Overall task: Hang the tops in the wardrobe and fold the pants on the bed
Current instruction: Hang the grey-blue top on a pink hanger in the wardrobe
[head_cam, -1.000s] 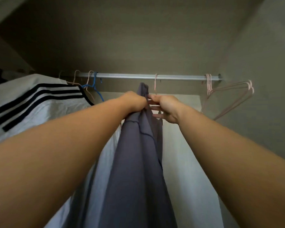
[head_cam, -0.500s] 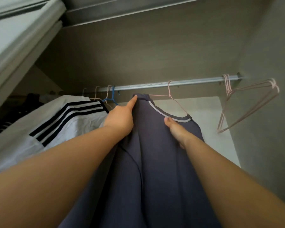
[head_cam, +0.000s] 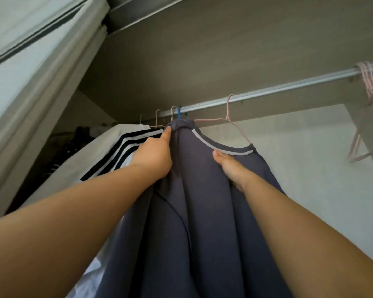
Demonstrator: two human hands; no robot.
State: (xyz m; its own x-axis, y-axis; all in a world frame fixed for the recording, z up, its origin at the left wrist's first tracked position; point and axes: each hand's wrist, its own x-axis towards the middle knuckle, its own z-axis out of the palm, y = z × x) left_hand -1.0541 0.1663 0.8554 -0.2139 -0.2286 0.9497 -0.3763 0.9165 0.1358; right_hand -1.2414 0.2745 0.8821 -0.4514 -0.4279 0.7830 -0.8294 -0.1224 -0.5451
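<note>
Left hand (head_cam: 153,158) grips smooth, draping slate top (head_cam: 202,222); right hand (head_cam: 229,168) pinches it.

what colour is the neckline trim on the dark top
Pale grey-white trim on a slate-purple top; shows best in the head view.

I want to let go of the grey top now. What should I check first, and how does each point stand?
1. Hook of the pink hanger over the rail: ok.
2. Right shoulder of the grey top on the hanger arm: ok.
3. Left shoulder seated: cannot tell, bunched fabric hides the hanger's end.
4. Hands clear of the fabric: not ok, the left hand and the right hand both grip it.
5. Free rail on the right: ok, the spare hangers hang apart at the far end.
6. Room on the left: not ok, the white striped top hangs close beside it.
</note>
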